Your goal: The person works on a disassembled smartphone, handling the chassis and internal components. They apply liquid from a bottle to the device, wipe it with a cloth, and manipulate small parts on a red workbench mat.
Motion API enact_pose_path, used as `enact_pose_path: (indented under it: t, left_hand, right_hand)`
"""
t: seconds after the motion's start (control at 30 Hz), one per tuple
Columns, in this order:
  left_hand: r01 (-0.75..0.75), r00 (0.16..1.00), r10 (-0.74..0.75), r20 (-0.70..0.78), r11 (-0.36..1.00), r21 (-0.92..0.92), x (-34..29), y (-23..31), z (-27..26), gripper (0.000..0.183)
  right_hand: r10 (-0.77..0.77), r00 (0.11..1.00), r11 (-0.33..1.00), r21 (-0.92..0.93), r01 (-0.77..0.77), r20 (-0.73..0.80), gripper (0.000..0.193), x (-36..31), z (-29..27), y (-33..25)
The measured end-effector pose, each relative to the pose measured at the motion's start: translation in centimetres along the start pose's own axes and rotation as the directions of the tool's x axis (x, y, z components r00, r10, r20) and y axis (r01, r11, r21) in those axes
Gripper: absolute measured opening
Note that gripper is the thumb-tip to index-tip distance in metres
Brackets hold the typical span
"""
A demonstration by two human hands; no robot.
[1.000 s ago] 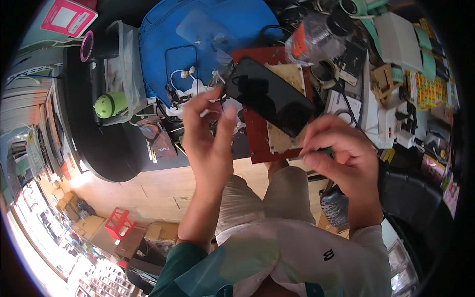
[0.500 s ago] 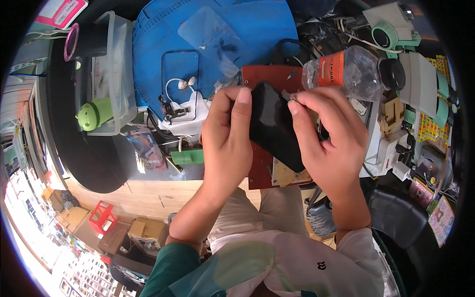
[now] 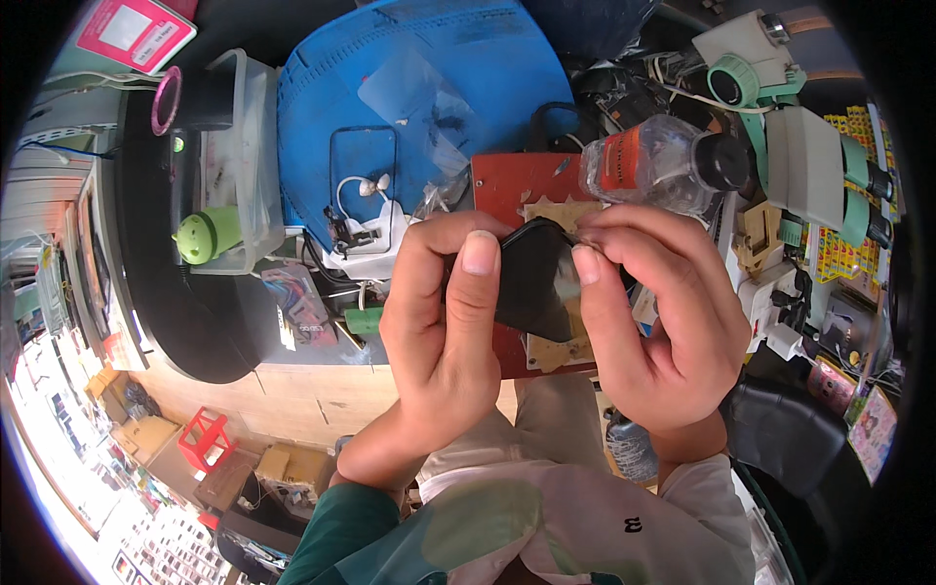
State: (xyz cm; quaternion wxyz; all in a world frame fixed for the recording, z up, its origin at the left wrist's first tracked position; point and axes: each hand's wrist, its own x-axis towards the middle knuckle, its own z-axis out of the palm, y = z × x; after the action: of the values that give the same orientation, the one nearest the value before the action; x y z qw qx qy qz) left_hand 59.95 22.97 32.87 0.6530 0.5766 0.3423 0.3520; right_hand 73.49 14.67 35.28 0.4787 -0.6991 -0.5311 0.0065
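Observation:
A black, glossy smartphone-shaped slab [image 3: 531, 278] is held tilted above the red work board [image 3: 487, 185]. My left hand [image 3: 444, 312] grips its left edge, thumb along the near side and fingers bent behind. At its upper right corner my right hand [image 3: 663, 302] pinches thumb and forefinger together. What lies between those right fingertips is too small to make out. Light reflects off the slab's lower right part. Beneath it, a tan, stained pad [image 3: 561, 356] lies on the red board.
Behind is a blue mat [image 3: 322, 88] with white earphones [image 3: 370, 185] and a clear plastic sheet [image 3: 419, 97]. A clear bottle with black cap [image 3: 673, 161] and a microscope [image 3: 804, 146] stand right. Left are a clear bin [image 3: 255, 156] and a green robot-shaped figure [image 3: 207, 234].
Both hands and the black slab have come lower in the view, and the slab is tilted differently. The small translucent piece seen at my right fingertips before is now hard to see.

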Motion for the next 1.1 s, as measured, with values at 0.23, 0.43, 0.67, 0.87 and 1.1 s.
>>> enact_pose_path:
  t: [0.23, 0.43, 0.67, 0.87, 1.1]
  left_hand:
    - [-0.075, 0.997, 0.075, 0.016, 0.997, 0.017, 0.3, 0.4, 0.1, 0.022]
    - [-0.143, 0.987, 0.14, 0.073, 0.989, 0.032, 0.3, -0.3, -0.2, 0.019]
    - [-0.346, 0.933, 0.332, 0.14, 0.934, 0.092, 1.2, -0.4, -0.5, 0.017]
    - [-0.437, 0.885, 0.421, 0.198, 0.898, 0.046, 2.2, -0.2, -0.9, 0.017]
    - [-0.417, 0.89, 0.401, 0.217, 0.908, 0.032, 1.9, -0.5, -1.1, 0.016]
  right_hand:
    - [-0.052, 0.996, 0.998, -0.044, 0.049, -0.072, 0.019, -0.1, 0.0, -0.2]
    - [-0.112, 0.992, 0.976, -0.192, 0.098, -0.059, 0.021, -1.1, -0.1, -0.4]
    - [-0.147, 0.989, 0.942, -0.308, 0.132, -0.027, 0.024, -1.1, -1.1, -1.0]
    - [-0.05, 0.996, 0.997, -0.066, 0.045, -0.073, 0.023, -1.0, -1.6, -1.0]
    - [-0.072, 0.993, 0.997, -0.018, 0.071, -0.096, 0.021, -2.1, -1.3, -0.6]
